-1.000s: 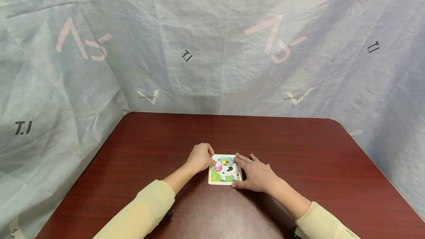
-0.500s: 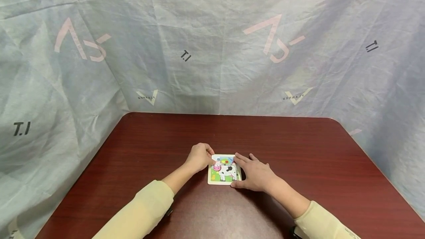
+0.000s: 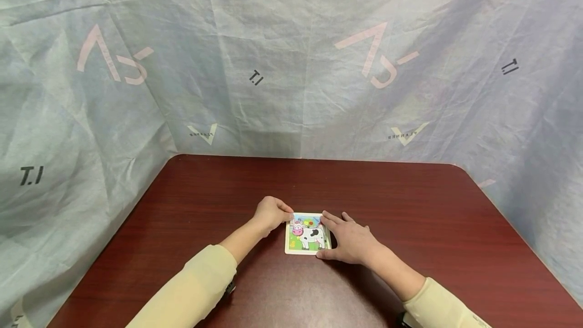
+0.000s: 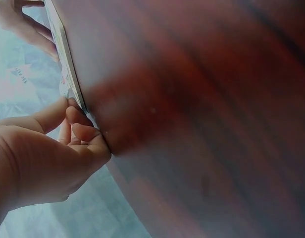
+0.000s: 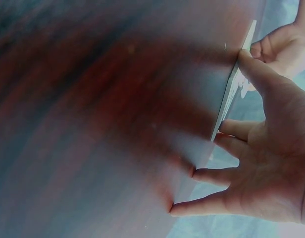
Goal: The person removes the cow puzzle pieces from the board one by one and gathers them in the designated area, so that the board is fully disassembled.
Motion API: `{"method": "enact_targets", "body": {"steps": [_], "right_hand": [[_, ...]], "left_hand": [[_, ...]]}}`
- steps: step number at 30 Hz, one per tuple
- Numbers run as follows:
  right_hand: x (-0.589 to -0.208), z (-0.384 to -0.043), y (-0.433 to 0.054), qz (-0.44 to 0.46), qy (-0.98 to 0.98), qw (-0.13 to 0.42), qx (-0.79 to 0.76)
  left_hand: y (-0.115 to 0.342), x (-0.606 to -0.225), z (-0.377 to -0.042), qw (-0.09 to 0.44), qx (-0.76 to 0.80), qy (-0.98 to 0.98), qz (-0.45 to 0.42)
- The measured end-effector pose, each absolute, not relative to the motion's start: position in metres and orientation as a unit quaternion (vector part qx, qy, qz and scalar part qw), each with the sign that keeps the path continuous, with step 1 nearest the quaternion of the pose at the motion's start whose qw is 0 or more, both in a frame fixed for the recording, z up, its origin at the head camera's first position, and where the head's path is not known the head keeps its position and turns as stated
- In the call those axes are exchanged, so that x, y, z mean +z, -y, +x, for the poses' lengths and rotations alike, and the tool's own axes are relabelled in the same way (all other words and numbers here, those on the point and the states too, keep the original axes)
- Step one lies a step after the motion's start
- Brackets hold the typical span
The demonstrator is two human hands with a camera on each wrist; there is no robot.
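A small square cow puzzle point(image 3: 307, 233) with a pale border lies on the dark red table, between both hands. My left hand point(image 3: 272, 214) is at its far left corner, where thumb and forefinger pinch together; the other fingers curl under in the left wrist view. Beside that thumb, a whitish bit point(image 4: 64, 82) stands up a little above the board. My right hand point(image 3: 348, 238) spreads over the right side: the thumb lies on the near edge, a fingertip by the far right corner. In the right wrist view its fingers point(image 5: 207, 202) are straight, two reaching past the board's edge to the table.
The wooden table point(image 3: 387, 191) extends on all sides of the puzzle. Grey-white printed cloth point(image 3: 291, 65) hangs behind it and along both sides. Pale yellow sleeves point(image 3: 191, 282) cover the forearms.
My left thumb has slid slightly up toward the far left corner, uncovering the cow's head. The right hand and the puzzle have stayed nearly in place.
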State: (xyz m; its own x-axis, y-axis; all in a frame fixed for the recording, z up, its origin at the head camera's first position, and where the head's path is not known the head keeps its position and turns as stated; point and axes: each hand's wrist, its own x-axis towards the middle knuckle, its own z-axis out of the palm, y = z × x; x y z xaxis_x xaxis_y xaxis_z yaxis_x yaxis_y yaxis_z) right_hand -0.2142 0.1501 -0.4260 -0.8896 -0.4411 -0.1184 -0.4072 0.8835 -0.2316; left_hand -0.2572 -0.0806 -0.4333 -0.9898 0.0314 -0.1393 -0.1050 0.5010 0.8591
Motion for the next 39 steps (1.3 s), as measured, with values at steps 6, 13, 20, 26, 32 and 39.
{"method": "enact_targets", "body": {"steps": [6, 13, 20, 26, 32, 39], "right_hand": [[-0.4275, -0.2142, -0.1500, -0.221, -0.966, 0.084, -0.101], [-0.4287, -0.2148, -0.1504, -0.218, -0.967, 0.084, -0.101], [-0.4281, -0.2151, -0.1500, -0.219, -0.967, 0.085, -0.099], [-0.4278, -0.2153, -0.1501, -0.220, -0.967, 0.083, -0.098], [-0.4283, -0.2156, -0.1508, -0.221, -0.967, 0.084, -0.099], [-0.4267, -0.2148, -0.1505, -0.222, -0.967, 0.081, -0.097]], "left_hand": [[0.0824, -0.4322, -0.2572, 0.081, 0.524, -0.847, -0.039], [0.0826, -0.4316, -0.2577, 0.092, 0.540, -0.835, -0.051], [0.0830, -0.4320, -0.2577, 0.103, 0.537, -0.835, -0.053], [0.0821, -0.4323, -0.2584, 0.105, 0.519, -0.847, -0.052], [0.0800, -0.4322, -0.2565, 0.088, 0.503, -0.860, -0.014], [0.0798, -0.4323, -0.2554, 0.047, 0.446, -0.891, 0.076]]}}
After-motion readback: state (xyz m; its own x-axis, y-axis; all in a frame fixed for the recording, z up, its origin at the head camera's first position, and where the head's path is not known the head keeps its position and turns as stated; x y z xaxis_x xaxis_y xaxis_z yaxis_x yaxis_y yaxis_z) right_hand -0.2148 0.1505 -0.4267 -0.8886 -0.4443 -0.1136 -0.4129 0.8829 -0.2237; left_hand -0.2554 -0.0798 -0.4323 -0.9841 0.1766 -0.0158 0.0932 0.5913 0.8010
